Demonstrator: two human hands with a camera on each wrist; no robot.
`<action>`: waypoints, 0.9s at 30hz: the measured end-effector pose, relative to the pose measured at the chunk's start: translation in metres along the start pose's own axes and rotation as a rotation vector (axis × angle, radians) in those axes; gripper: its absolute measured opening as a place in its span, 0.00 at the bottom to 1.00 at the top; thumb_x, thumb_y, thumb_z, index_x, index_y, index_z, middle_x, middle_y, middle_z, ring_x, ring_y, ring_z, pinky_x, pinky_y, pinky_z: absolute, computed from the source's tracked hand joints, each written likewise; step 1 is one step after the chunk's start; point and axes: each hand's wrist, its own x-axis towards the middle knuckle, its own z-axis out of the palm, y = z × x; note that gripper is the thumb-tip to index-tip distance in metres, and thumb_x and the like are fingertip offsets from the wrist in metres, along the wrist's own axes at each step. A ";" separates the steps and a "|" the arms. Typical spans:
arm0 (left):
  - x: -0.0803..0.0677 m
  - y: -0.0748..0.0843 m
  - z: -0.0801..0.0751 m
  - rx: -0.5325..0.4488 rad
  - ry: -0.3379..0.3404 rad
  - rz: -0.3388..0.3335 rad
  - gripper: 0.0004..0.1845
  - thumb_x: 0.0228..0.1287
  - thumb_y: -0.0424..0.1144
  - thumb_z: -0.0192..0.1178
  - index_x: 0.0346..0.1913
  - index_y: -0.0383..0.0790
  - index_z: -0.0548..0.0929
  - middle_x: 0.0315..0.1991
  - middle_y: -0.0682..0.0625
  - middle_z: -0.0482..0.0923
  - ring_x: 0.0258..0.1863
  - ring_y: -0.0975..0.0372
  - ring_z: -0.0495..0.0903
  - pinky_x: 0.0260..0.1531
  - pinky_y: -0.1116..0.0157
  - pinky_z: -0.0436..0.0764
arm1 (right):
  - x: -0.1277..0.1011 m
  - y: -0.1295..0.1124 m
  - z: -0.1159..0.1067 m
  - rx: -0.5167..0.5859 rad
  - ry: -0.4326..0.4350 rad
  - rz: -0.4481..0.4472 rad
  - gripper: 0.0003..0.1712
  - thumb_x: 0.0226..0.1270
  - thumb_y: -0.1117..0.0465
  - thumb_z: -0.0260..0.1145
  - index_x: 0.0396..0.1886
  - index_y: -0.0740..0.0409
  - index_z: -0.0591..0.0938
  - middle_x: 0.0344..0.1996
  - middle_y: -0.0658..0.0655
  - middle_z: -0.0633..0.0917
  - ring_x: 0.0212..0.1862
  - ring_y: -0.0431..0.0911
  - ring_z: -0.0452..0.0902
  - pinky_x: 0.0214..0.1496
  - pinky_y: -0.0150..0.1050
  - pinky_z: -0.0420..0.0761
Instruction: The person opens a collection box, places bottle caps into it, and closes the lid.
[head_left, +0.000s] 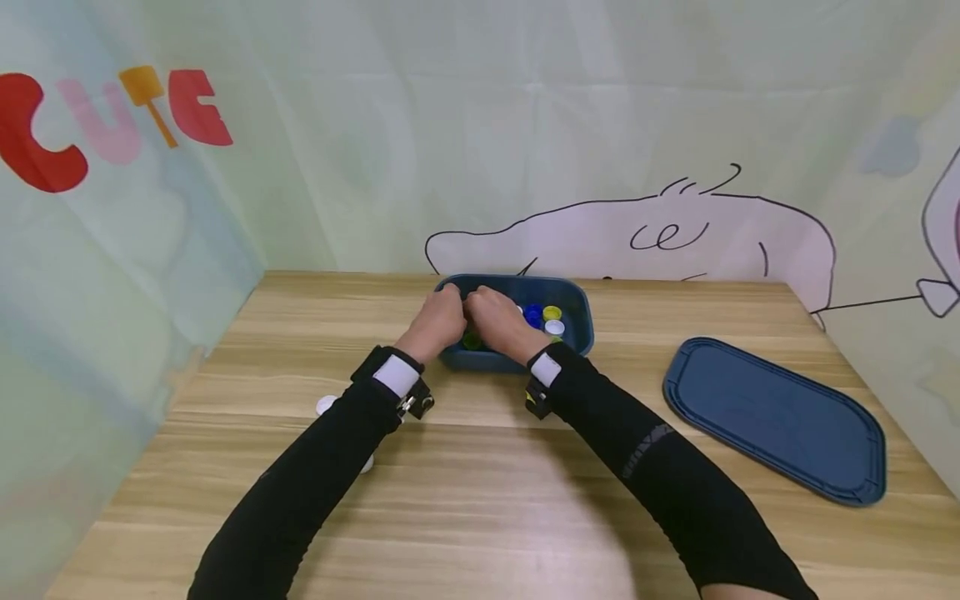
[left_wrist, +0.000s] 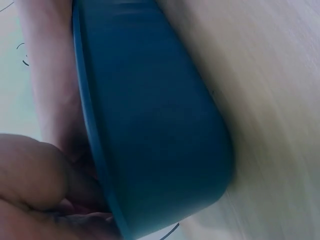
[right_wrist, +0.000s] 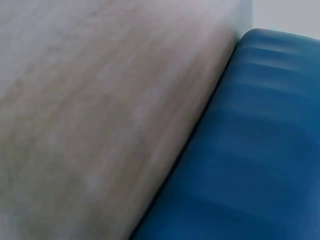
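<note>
Both hands are at the left end of a dark blue bin point(head_left: 487, 362) that holds several round bottle caps. My left hand point(head_left: 438, 318) bends over the bin's left end, knuckles up, its fingertips hidden. Close beside it, my right hand point(head_left: 501, 321) reaches in over the front rim with curled fingers, tips also hidden. Whether either hand holds a cap I cannot tell. A green cap point(head_left: 472, 340) shows between the hands. To the right lie a blue cap point(head_left: 532, 313), a yellow cap point(head_left: 552, 312) and a white cap point(head_left: 554, 327). The left wrist view shows curled fingers point(left_wrist: 35, 180) at the rim.
A dark blue lid point(head_left: 776, 421) lies flat on the wooden table point(head_left: 480, 517) at the right. On the left, a white cap point(head_left: 325, 404) and another white piece point(head_left: 367, 464) lie beside the left forearm, partly covered by it. A printed cloth point(head_left: 487, 150) stands behind the table.
</note>
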 end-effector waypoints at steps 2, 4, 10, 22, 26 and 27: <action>0.000 0.000 0.000 0.016 -0.017 -0.005 0.12 0.74 0.26 0.50 0.55 0.22 0.74 0.36 0.40 0.71 0.32 0.50 0.75 0.29 0.62 0.71 | 0.000 -0.001 -0.001 -0.012 -0.007 -0.007 0.12 0.72 0.74 0.62 0.30 0.61 0.87 0.29 0.59 0.85 0.37 0.53 0.79 0.41 0.44 0.77; 0.001 0.001 0.000 0.027 -0.025 -0.010 0.12 0.74 0.26 0.49 0.55 0.22 0.73 0.36 0.41 0.69 0.32 0.50 0.74 0.29 0.62 0.70 | 0.001 -0.001 -0.001 -0.023 -0.017 -0.017 0.12 0.72 0.75 0.62 0.31 0.62 0.87 0.30 0.59 0.86 0.38 0.53 0.78 0.42 0.44 0.77; 0.002 0.004 0.000 0.076 -0.011 -0.018 0.11 0.75 0.27 0.50 0.53 0.21 0.75 0.38 0.39 0.71 0.32 0.51 0.76 0.28 0.63 0.71 | 0.001 0.001 -0.001 -0.030 -0.036 -0.023 0.11 0.73 0.74 0.62 0.35 0.63 0.89 0.34 0.60 0.86 0.40 0.53 0.78 0.45 0.44 0.77; 0.000 -0.007 -0.005 -0.043 -0.054 0.012 0.22 0.72 0.26 0.51 0.66 0.21 0.70 0.54 0.32 0.78 0.38 0.50 0.79 0.34 0.62 0.74 | -0.001 0.003 -0.002 0.057 -0.008 0.008 0.14 0.71 0.73 0.61 0.46 0.63 0.91 0.39 0.61 0.87 0.43 0.54 0.77 0.50 0.44 0.77; -0.008 -0.017 -0.013 -0.167 -0.050 0.079 0.26 0.73 0.27 0.51 0.72 0.26 0.68 0.59 0.34 0.79 0.51 0.49 0.81 0.47 0.59 0.79 | -0.003 0.007 -0.007 0.121 -0.010 0.044 0.15 0.70 0.72 0.61 0.50 0.63 0.90 0.45 0.60 0.87 0.48 0.53 0.77 0.55 0.44 0.78; -0.012 -0.019 -0.015 -0.188 -0.041 0.096 0.25 0.74 0.27 0.51 0.71 0.27 0.69 0.58 0.34 0.80 0.53 0.49 0.81 0.49 0.57 0.80 | -0.004 0.007 -0.009 0.136 -0.009 0.050 0.15 0.70 0.72 0.61 0.50 0.64 0.89 0.46 0.60 0.87 0.50 0.53 0.77 0.56 0.45 0.78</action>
